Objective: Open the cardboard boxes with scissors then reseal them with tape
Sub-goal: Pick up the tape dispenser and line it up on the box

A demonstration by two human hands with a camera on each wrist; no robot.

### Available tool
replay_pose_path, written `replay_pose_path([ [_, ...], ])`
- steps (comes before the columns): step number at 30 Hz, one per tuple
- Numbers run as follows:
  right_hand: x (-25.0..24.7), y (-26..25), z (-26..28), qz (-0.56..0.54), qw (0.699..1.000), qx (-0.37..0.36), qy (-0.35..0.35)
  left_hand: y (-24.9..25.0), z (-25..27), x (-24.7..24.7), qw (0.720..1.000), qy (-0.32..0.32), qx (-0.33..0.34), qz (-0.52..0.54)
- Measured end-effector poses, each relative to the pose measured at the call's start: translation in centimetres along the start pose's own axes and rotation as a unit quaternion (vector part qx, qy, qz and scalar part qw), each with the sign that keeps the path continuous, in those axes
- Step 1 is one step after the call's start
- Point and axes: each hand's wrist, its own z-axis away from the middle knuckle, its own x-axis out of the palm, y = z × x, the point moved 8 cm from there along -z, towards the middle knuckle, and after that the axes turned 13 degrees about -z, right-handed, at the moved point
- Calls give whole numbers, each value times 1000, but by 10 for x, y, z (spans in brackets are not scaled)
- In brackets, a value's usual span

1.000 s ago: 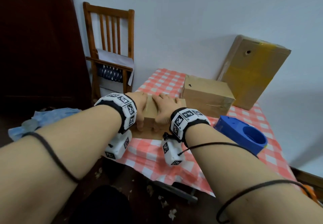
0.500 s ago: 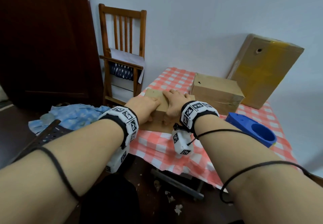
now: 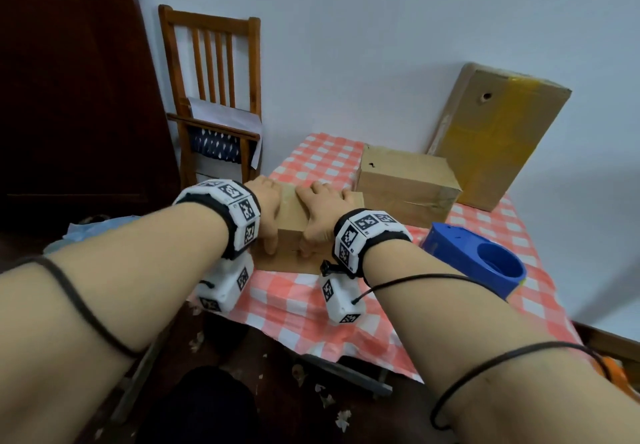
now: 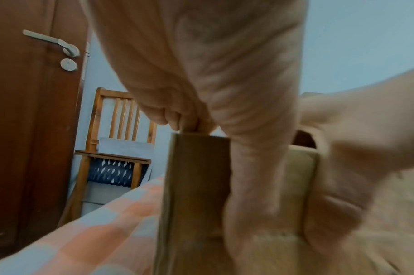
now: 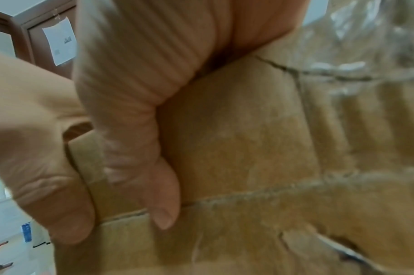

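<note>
On the checked table, both hands apparently grip a small box.

The head view looks down and forward over both forearms to the table and far wall. The left wrist view sits low (almost at cloth level), facing along the left hand toward the wooden chair. The right wrist view presses close against the small cardboard box. All three share that box.
</note>
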Motion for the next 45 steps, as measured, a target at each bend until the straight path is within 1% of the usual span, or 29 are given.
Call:
replay_pose_path([
  [4,1,1,-2,-16,1000,3,8,0,-9,-3,999,-8,7,-41],
  [8,0,0,-3,-28,1000,7,4,2,3,-7,1000,8,20,5],
  [12,-1,0,0,-33,999,8,11,8,24,-13,999,31,25,-3],
  [14,-2,-1,3,-36,999,8,14,13,36,-15,998,53,15,-41],
  [17,-3,-2,6,-29,999,4,23,23,53,-19,989,113,-13,-98],
  [18,-3,-3,7,-25,999,2,25,25,57,-21,985,129,-12,-115],
  [20,-2,-3,8,-26,999,1,25,25,58,-27,982,140,-4,-125],
  [22,-3,-2,7,-25,999,1,21,20,47,-28,990,117,15,-78],
  [24,-3,-2,5,-23,1000,-2,17,16,28,-21,996,75,40,-14],
  [27,-2,-1,4,-30,999,-3,14,15,14,-10,998,12,60,9],
  [29,-1,1,3,-36,999,0,14,16,15,-9,997,2,68,26],
  [32,-1,0,2,-40,999,6,8,12,20,-10,997,32,55,38],
  [37,-2,-2,7,-35,999,16,9,14,39,-6,994,106,14,-9],
  [40,-2,0,13,-17,999,47,-11,14,53,-5,989,147,-14,-26],
  [42,-3,6,21,-12,995,93,-24,6,60,-4,985,166,-29,21],
  [44,-3,11,25,-28,993,113,-28,-7,66,2,976,172,-35,128],
  [45,-4,12,24,-31,993,107,-27,-13,70,4,964,188,-32,187],
])
